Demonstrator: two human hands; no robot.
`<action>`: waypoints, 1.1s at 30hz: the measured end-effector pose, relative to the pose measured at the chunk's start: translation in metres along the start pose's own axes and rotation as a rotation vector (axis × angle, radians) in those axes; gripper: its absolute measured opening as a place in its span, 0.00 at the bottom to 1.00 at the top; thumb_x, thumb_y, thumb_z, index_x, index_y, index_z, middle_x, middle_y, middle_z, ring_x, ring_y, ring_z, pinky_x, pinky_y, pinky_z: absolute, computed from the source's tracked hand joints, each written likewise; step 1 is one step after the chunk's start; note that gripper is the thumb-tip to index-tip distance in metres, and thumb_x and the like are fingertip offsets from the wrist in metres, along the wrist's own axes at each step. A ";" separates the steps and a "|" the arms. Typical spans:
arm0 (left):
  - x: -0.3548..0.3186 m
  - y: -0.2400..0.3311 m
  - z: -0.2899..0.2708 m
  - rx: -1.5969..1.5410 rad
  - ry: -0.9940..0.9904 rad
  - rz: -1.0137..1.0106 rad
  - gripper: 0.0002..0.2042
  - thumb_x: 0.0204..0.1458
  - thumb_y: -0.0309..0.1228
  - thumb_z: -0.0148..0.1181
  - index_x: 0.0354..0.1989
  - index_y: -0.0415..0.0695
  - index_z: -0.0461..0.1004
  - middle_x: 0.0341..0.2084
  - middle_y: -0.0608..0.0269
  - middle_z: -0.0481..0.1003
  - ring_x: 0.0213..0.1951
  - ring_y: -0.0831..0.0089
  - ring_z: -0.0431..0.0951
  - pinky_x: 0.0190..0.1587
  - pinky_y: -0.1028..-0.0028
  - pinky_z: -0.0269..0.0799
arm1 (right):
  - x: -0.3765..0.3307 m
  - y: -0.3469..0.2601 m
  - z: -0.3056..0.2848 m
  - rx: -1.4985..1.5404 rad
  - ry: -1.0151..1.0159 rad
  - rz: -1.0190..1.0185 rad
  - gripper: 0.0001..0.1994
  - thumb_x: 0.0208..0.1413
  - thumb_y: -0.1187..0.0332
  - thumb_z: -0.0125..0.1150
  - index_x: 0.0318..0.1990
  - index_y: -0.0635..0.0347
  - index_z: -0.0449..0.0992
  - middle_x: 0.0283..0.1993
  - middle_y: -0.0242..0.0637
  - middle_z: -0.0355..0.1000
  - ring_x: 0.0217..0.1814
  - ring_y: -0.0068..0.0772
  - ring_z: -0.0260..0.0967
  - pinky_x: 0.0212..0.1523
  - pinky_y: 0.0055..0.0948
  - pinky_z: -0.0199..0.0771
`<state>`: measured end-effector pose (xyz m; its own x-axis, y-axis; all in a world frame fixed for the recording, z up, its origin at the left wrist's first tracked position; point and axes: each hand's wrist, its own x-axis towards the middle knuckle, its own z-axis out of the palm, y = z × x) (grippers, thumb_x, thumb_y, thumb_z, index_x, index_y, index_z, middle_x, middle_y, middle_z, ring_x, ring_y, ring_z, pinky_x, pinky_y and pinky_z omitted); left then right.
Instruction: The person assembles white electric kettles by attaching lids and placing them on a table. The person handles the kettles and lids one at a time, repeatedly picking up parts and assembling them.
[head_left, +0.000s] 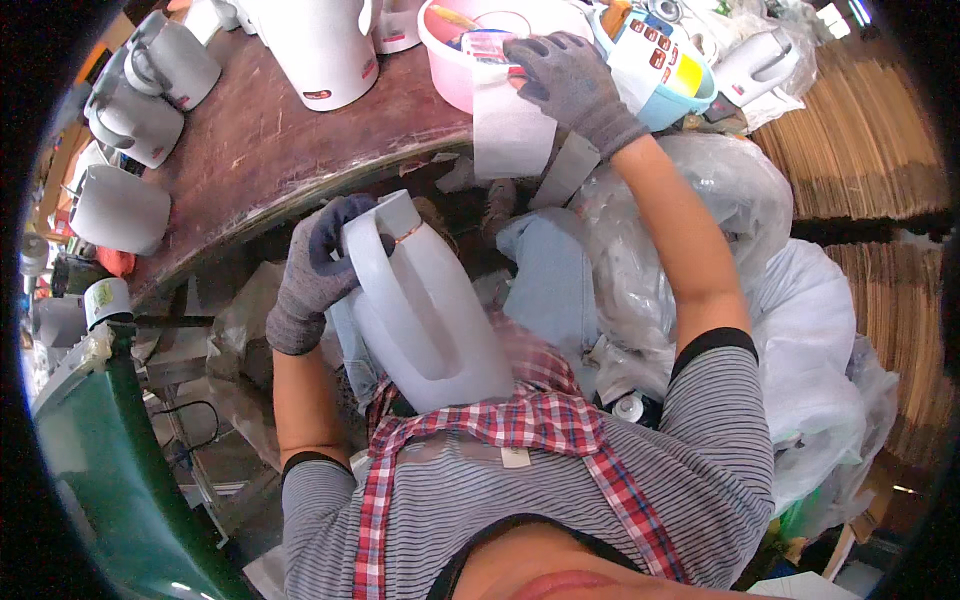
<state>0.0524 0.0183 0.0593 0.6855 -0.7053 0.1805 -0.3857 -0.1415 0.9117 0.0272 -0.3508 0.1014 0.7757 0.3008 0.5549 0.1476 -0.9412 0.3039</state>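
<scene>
My left hand (318, 268), in a grey knit glove with a dark palm, is closed round the upper handle of a pale grey plastic jug (440, 310). The jug leans in my lap, its neck pointing up and away from me, its base against the red checked apron (500, 425). Over a pink basin (450, 75) on the table, my gloved right hand (570, 85) is closed on a white sheet (512, 135) that hangs over the basin's near side. Something small and red shows by its fingertips. A greyish strip (570, 172) hangs below that wrist.
Several grey jugs (130, 115) stand along the left of the brown table (230, 160), a larger white one (320, 50) at its far edge. Beside the pink basin is a blue basin (690, 100) with label sheets. Plastic bags (690, 200) and stacked cardboard (850, 130) lie right; a green machine part (110, 480) stands left.
</scene>
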 end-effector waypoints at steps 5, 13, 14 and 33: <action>-0.011 -0.009 -0.014 -0.082 0.219 0.008 0.10 0.49 0.25 0.67 0.39 0.35 0.78 0.32 0.67 0.78 0.34 0.81 0.73 0.40 0.76 0.71 | 0.003 0.004 0.002 -0.024 -0.174 0.035 0.19 0.57 0.55 0.62 0.54 0.46 0.74 0.44 0.36 0.78 0.46 0.40 0.76 0.49 0.40 0.74; -0.059 -0.073 -0.066 -0.056 0.474 -0.077 0.14 0.55 0.28 0.65 0.49 0.38 0.76 0.41 0.65 0.78 0.41 0.77 0.76 0.46 0.74 0.73 | -0.002 0.013 0.015 0.034 -0.102 0.049 0.17 0.59 0.55 0.60 0.54 0.44 0.75 0.40 0.36 0.79 0.37 0.43 0.78 0.39 0.39 0.78; -0.067 -0.085 -0.071 -0.100 0.514 -0.067 0.16 0.55 0.29 0.65 0.51 0.38 0.75 0.42 0.65 0.78 0.41 0.77 0.76 0.47 0.74 0.73 | -0.002 0.014 0.015 0.026 -0.102 0.038 0.17 0.59 0.55 0.60 0.54 0.43 0.75 0.40 0.35 0.79 0.37 0.43 0.78 0.39 0.39 0.78; -0.130 -0.079 -0.074 -0.129 0.754 -0.299 0.15 0.58 0.32 0.63 0.50 0.36 0.74 0.41 0.61 0.77 0.44 0.75 0.74 0.49 0.74 0.71 | 0.008 0.015 0.011 0.199 0.008 -0.098 0.16 0.48 0.68 0.61 0.47 0.54 0.70 0.30 0.43 0.73 0.31 0.49 0.74 0.31 0.45 0.73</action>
<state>0.0395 0.1725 -0.0085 0.9967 0.0119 0.0809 -0.0785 -0.1364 0.9875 0.0420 -0.3643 0.1021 0.7470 0.3925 0.5366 0.3407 -0.9191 0.1979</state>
